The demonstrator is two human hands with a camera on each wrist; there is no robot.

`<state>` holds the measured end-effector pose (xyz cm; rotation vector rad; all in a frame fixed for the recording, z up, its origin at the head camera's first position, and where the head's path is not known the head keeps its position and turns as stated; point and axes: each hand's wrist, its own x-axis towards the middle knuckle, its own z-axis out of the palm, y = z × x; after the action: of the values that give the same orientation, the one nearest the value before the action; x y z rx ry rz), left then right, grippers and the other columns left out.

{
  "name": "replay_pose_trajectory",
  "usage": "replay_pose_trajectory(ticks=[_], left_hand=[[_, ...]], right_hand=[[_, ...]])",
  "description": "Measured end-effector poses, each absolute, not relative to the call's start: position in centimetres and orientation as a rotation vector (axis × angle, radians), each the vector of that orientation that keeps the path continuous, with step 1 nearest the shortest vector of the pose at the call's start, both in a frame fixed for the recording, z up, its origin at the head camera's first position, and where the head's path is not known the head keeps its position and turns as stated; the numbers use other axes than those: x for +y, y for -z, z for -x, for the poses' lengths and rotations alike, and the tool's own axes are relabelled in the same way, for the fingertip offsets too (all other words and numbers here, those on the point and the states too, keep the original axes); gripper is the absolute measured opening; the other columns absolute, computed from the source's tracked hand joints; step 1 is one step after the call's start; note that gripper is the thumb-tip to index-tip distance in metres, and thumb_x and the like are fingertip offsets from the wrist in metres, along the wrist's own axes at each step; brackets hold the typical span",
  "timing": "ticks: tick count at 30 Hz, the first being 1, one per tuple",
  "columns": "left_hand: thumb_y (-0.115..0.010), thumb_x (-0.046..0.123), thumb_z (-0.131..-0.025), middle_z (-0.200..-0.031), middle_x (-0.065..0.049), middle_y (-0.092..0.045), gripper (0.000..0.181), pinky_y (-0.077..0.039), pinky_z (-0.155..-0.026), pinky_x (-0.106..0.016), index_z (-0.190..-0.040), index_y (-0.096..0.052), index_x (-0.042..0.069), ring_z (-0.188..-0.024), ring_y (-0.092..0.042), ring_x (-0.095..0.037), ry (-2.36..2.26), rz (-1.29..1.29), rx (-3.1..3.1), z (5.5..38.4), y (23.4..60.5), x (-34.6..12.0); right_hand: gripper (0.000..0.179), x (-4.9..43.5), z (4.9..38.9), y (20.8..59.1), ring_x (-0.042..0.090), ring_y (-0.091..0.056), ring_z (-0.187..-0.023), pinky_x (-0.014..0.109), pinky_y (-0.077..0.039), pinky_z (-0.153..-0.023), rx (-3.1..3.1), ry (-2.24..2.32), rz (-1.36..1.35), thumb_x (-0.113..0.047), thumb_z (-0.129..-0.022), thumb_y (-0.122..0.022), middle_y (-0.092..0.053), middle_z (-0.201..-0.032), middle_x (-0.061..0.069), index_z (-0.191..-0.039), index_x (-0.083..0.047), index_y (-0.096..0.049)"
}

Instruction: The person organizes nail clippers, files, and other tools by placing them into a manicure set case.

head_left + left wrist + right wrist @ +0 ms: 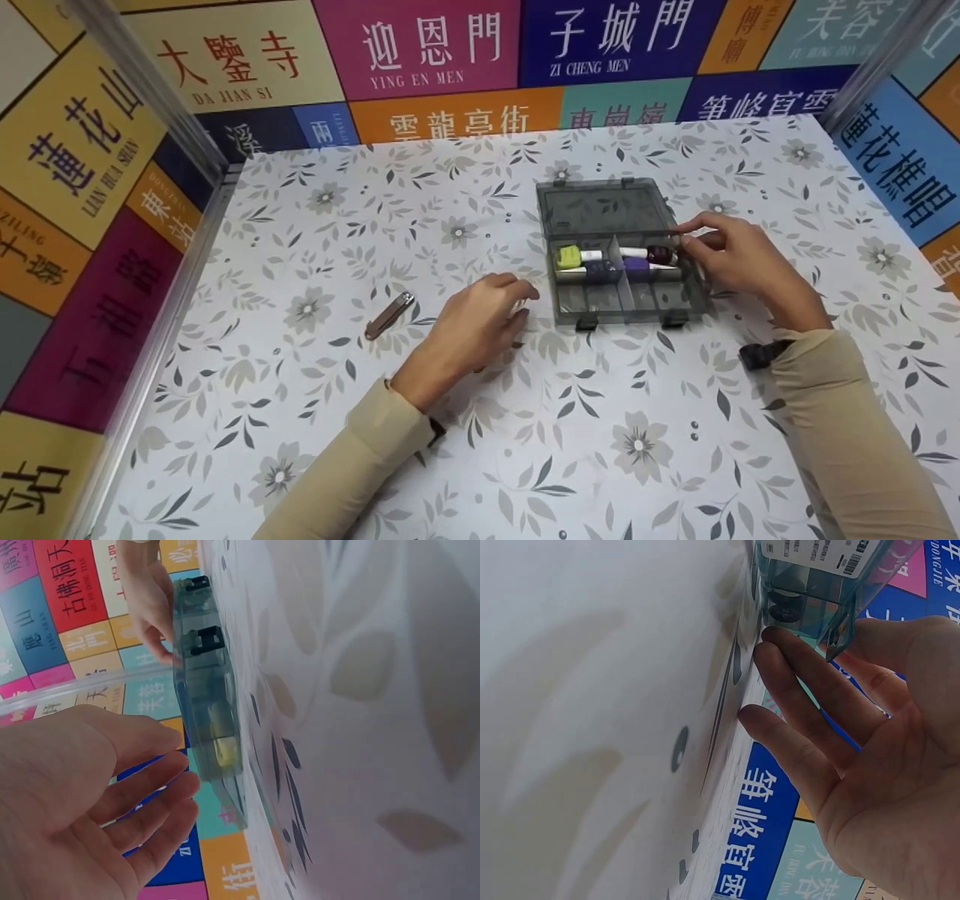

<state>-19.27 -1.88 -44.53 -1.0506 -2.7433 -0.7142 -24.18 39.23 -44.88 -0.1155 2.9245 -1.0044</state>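
Note:
A see-through dark grey divided storage box (589,300) lies on the table with its lid (604,210) folded back. Its rear compartments hold small nail polish bottles: a yellow-green one (569,256), a dark blue one (600,270), a dark red one (660,255) and a purple one (636,263). My right hand (731,251) is at the box's right side, thumb and index finger pinching its edge near the lid, other fingers extended. Left of the box, my left hand (484,322) hovers apart from it, fingers loosely bent and holding nothing. A brown nail clipper (390,316) lies left of that hand.
White floral paper covers the table (450,480). Printed panels (427,45) with large characters stand behind and at both sides. Two black latches (586,324) stick out from the box's near edge. A white label (821,553) shows on the box in the right wrist view.

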Motion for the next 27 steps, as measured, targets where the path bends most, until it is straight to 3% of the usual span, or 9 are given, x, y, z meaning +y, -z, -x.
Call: replay_pose_trajectory(ticks=[5, 12, 27], left_hand=[[-0.073, 0.009, -0.099, -0.116, -0.005, -0.077, 0.023, -0.065, -0.084, -0.042, -0.121, -0.077, 0.013, -0.108, -0.076, -0.026, 0.766, 1.022, -2.803, 19.5, 44.7, -2.6], [-0.072, 0.001, -0.093, -0.106, -0.009, -0.077, 0.029, -0.065, -0.075, -0.039, -0.119, -0.08, 0.011, -0.092, -0.075, -0.025, 0.827, 1.006, -2.816, 19.9, 45.5, -3.3], [-0.075, -0.001, -0.092, -0.105, -0.011, -0.078, 0.025, -0.065, -0.082, -0.038, -0.114, -0.08, 0.009, -0.095, -0.075, -0.026, 0.79, 0.951, -2.923, 20.2, 45.9, -3.5]], right_hand=[[0.032, 39.3, 24.0, 44.9, -0.02, -0.062, -0.091, 0.009, -0.043, -0.079, 2.925, 1.012, 0.125, -0.036, -0.11, -0.062, -0.08, -0.122, 0.019, -0.136, -0.021, -0.072], [0.031, 39.2, 24.1, 44.9, -0.019, -0.063, -0.089, 0.01, -0.043, -0.079, 2.929, 1.026, 0.143, -0.035, -0.11, -0.063, -0.081, -0.119, 0.019, -0.134, -0.019, -0.073], [0.029, 39.1, 24.1, 44.8, -0.023, -0.06, -0.092, 0.009, -0.042, -0.083, 2.924, 1.024, 0.119, -0.034, -0.11, -0.063, -0.079, -0.124, 0.02, -0.134, -0.02, -0.072]])
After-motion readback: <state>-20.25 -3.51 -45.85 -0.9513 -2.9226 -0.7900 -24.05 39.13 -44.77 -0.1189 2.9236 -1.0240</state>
